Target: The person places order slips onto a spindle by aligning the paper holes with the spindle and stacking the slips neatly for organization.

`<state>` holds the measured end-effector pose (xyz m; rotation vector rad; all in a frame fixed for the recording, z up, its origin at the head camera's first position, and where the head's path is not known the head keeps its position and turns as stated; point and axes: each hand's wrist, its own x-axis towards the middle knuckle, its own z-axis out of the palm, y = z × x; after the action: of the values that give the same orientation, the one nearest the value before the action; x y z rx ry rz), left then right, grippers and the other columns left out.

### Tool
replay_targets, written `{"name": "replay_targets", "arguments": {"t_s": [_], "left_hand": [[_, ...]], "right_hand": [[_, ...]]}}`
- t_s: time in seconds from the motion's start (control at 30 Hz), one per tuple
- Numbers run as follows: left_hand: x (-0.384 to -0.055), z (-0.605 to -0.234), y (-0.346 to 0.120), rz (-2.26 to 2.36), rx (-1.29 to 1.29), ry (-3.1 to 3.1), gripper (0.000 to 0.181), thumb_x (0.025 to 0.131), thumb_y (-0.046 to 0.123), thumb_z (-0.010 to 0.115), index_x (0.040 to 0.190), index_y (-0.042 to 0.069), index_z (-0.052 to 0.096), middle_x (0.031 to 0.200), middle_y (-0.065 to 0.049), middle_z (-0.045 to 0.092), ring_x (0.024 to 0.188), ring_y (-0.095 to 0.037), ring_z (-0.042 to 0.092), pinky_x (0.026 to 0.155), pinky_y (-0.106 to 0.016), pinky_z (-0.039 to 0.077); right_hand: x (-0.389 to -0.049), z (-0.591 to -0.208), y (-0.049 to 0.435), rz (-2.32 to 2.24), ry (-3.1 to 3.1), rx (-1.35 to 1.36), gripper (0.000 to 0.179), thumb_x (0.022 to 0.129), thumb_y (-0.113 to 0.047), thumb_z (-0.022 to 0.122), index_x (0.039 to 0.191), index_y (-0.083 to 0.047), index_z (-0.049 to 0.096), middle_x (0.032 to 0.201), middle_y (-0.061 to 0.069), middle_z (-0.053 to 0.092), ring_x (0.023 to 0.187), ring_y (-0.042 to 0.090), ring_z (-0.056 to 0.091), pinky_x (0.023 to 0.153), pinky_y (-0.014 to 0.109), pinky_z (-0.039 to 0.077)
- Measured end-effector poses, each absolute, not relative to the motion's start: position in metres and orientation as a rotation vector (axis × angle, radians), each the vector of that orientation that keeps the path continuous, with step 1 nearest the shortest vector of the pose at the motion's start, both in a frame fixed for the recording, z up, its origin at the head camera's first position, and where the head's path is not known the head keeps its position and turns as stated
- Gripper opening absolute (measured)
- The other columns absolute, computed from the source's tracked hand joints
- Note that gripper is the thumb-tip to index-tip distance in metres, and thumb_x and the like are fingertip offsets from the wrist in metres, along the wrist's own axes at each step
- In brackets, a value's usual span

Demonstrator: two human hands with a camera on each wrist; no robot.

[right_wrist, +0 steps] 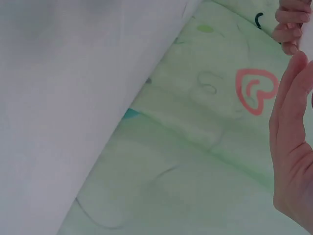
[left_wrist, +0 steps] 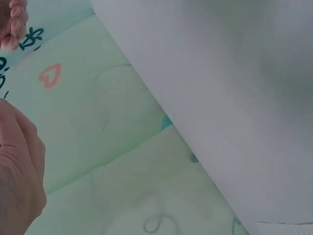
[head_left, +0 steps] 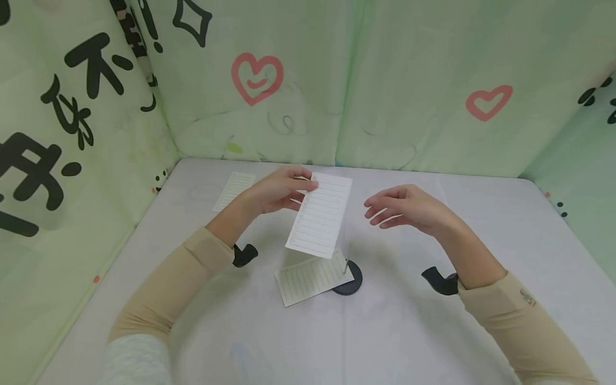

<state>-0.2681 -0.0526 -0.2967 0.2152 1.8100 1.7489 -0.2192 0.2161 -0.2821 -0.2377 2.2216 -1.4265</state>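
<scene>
In the head view my left hand pinches a lined paper slip by its upper left edge, thumb on top, above the table. To its right my right hand hovers with relaxed fingers, apart from the slip and holding nothing. Below the held slip, a second lined slip lies partly over a round black base. A thin spike stands at that slip's right end; whether it pierces the paper I cannot tell. The right wrist view shows my left hand at the slip's edge.
Another lined slip lies on the white-covered table behind my left forearm. Pale green curtains with printed hearts and characters hang along the back and sides. Each wrist carries a black mount.
</scene>
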Motion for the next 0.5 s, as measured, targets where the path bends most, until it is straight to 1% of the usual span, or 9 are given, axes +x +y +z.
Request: {"name": "replay_targets", "arguments": {"t_s": [0.1,0.17,0.3,0.5], "left_hand": [[-0.261,-0.295,-0.048,1.703,0.266,1.798,0.02,0.091,0.009,0.055,0.109,0.001,0.05,0.097,-0.01,0.06,0.075,-0.021,0.06,0.06,-0.026,0.053],[-0.257,-0.296,-0.046,1.68,0.289,1.789,0.018,0.091,0.008,0.055,0.107,0.001,0.051,0.097,-0.011,0.06,0.075,-0.021,0.06,0.06,-0.026,0.053],[-0.251,-0.296,-0.042,1.64,0.312,1.782,0.016,0.091,0.008,0.054,0.105,0.002,0.05,0.097,-0.011,0.058,0.074,-0.021,0.06,0.058,-0.026,0.052],[-0.244,-0.294,-0.039,1.588,0.335,1.803,0.019,0.092,0.008,0.054,0.109,0.001,0.05,0.096,-0.01,0.059,0.073,-0.02,0.06,0.059,-0.025,0.052]], "right_hand": [[-0.219,-0.278,0.212,-1.479,2.183,-0.233,0.046,0.093,-0.026,0.053,0.119,0.011,0.05,0.096,0.01,0.065,0.085,0.019,0.065,0.076,0.03,0.053],[-0.219,-0.276,0.209,-1.497,2.16,-0.232,0.046,0.094,-0.025,0.052,0.12,0.012,0.049,0.095,0.009,0.065,0.084,0.02,0.065,0.075,0.03,0.053],[-0.217,-0.275,0.205,-1.501,2.133,-0.236,0.045,0.093,-0.024,0.054,0.118,0.013,0.05,0.092,0.009,0.065,0.081,0.02,0.066,0.073,0.029,0.053],[-0.216,-0.275,0.2,-1.485,2.115,-0.234,0.041,0.091,-0.021,0.057,0.114,0.013,0.053,0.085,0.008,0.066,0.075,0.017,0.065,0.07,0.028,0.053]]}}
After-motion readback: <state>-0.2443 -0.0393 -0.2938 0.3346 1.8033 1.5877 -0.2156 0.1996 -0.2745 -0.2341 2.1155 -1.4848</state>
